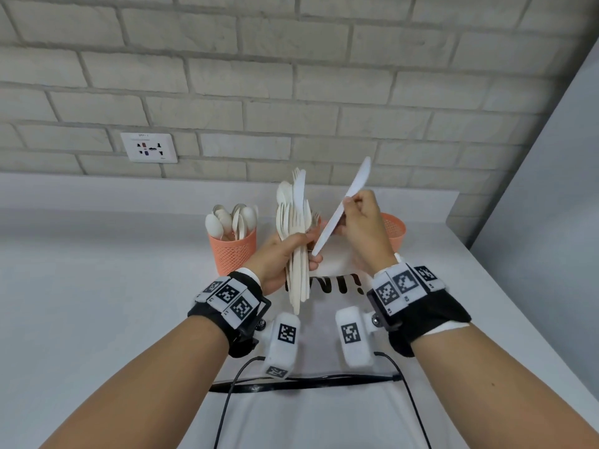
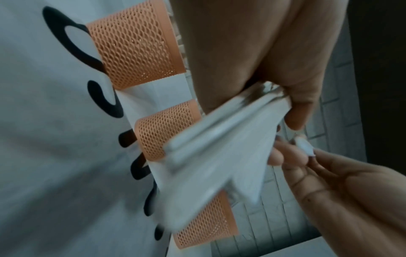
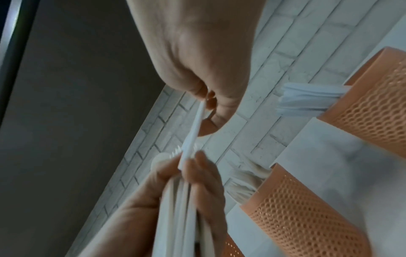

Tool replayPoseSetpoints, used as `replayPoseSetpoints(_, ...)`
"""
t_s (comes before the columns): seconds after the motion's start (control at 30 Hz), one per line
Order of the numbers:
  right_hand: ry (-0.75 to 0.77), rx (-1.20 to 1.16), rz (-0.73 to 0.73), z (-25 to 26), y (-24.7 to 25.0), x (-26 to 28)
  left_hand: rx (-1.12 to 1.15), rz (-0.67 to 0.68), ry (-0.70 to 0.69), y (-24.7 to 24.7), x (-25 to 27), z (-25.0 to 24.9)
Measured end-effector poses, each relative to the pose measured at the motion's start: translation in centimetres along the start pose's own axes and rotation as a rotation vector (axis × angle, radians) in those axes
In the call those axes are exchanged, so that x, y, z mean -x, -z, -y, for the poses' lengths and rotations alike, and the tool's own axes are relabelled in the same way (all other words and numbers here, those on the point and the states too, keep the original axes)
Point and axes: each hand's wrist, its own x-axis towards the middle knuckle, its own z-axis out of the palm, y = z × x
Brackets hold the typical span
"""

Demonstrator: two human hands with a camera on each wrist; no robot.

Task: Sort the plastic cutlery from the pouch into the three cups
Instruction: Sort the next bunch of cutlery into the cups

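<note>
My left hand (image 1: 291,251) grips an upright bundle of white plastic cutlery (image 1: 293,222), mixed forks, spoons and knives, above the pouch. My right hand (image 1: 353,210) pinches a single white knife (image 1: 351,189) by its middle, tilted, its handle end touching the bundle. Three orange mesh cups stand behind: the left cup (image 1: 231,251) holds spoons, the middle one is mostly hidden behind the bundle, the right cup (image 1: 395,230) shows beside my right hand. The right wrist view shows the knife (image 3: 193,128), the fork cup (image 3: 303,222) and a cup with flat white pieces (image 3: 373,113).
The white pouch (image 1: 327,322) with black lettering and a black zip lies flat on the white counter under my hands. A brick wall with a socket plate (image 1: 149,147) runs behind the cups. A grey panel (image 1: 551,189) closes the right side.
</note>
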Motion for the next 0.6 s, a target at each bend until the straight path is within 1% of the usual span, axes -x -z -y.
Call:
replayPoseSetpoints(0.07,0.026,0.01,0.019,0.7,0.2,0.1,-0.003,-0.016,0.022,0.1,0.1,0.0)
replayPoseSetpoints(0.13,0.03,0.051,0.063,0.7,-0.1,0.2,0.0,-0.004,0.028,0.0,0.2,0.1)
replayPoseSetpoints(0.23,0.014,0.099,0.132,0.1,-1.0,0.3,-0.023,0.045,0.032,-0.2,0.3,0.3)
replayPoseSetpoints(0.3,0.026,0.151,0.128,0.0,-1.4,0.3,-0.052,0.094,0.034,-0.1,0.4,0.4)
replayPoseSetpoints(0.37,-0.015,0.156,0.103,0.0,-1.6,0.1,-0.071,0.133,0.048,0.2,0.4,0.5)
replayPoseSetpoints(0.47,-0.125,0.11,0.128,0.2,-1.6,-0.1,-0.071,0.166,0.075,0.3,0.5,0.6)
replayPoseSetpoints(0.6,-0.174,0.054,0.121,0.8,-1.4,-0.3,0.001,0.154,0.106,0.3,0.9,0.6)
